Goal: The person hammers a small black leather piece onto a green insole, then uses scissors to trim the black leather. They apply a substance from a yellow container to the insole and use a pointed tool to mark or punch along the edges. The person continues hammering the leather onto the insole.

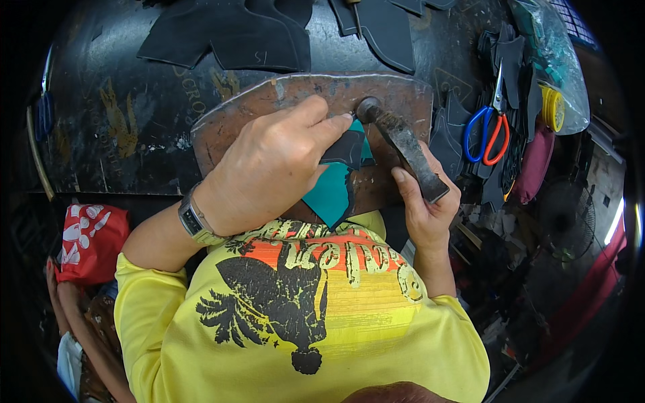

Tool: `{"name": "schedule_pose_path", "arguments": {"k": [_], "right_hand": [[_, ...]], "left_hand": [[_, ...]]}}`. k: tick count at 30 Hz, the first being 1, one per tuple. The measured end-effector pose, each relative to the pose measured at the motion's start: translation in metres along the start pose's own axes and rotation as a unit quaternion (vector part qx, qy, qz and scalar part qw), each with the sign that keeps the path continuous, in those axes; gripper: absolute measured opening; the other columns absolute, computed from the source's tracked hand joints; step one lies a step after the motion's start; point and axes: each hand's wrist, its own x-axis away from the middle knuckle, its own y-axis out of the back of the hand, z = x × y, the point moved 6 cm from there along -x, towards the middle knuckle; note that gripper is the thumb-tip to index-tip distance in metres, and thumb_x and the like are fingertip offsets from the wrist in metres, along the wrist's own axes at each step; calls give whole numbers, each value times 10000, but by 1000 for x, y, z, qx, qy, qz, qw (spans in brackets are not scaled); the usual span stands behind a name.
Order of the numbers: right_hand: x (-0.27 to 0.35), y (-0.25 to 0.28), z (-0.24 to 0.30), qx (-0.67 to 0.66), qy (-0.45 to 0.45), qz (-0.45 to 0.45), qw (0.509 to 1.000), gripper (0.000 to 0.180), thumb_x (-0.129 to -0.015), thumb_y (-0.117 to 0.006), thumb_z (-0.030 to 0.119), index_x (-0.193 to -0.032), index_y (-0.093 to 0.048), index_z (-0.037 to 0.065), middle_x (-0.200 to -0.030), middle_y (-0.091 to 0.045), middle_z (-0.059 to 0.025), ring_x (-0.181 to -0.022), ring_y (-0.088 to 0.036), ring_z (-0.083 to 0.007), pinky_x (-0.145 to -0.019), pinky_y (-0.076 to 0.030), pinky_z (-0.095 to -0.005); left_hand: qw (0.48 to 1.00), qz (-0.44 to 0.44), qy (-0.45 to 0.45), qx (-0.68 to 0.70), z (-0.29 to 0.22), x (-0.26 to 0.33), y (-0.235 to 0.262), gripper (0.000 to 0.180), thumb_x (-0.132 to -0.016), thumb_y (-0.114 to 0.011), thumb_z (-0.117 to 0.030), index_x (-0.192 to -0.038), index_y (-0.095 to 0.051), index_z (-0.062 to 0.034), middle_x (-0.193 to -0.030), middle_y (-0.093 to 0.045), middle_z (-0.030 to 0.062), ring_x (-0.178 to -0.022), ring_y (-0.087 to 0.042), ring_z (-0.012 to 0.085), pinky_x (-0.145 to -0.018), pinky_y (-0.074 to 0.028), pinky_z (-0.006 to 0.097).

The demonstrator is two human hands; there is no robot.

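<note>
On a worn brown board lies a black and teal piece of leather or similar sheet, its teal side showing near my body. My left hand leans over this piece with its fingers closed at the far edge; the fingertips partly hide what they pinch. My right hand grips a dark metal hammer. The hammer's round face is down at the board, right beside my left fingertips. Whether it touches the piece I cannot tell.
Black cut pieces lie across the far table, with an awl-like tool on them. Scissors with blue and red handles, a yellow spool and a plastic bag are at right. Another person's arm and a red bag are at left.
</note>
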Motion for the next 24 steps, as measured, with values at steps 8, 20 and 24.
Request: {"name": "schedule_pose_path", "arguments": {"k": [8, 20, 24], "right_hand": [[3, 0, -2, -3, -79, 26, 997, 330, -916, -723, -3, -1228, -673, -98, -1261, -701, -208, -1141, -677, -236, -1011, -483, -334], [4, 2, 4, -42, -83, 6, 996, 366, -902, -738, -3, -1241, -659, -115, -1230, -715, -188, -1123, -676, -217, -1012, -484, -321], [1, 4, 7, 18, -53, 34, 998, 417, -858, -728, -50, -1267, -659, -84, -1195, -726, -174, -1068, -697, -224, -961, -506, -311]], "left_hand": [[999, -25, -7, 38, 2, 0, -1, 505, -721, -754, 63, -1211, -686, -40, -898, -580, 108, -804, -654, 292, -688, -548, 378], [998, -52, 5, 33, 5, -2, -2, 309, -823, -755, 8, -1123, -702, -45, -888, -635, 110, -770, -672, 298, -666, -556, 371], [998, -54, 5, 34, 7, -2, -3, 308, -805, -772, -19, -1103, -701, -53, -902, -645, 110, -796, -687, 308, -680, -560, 372]]}}
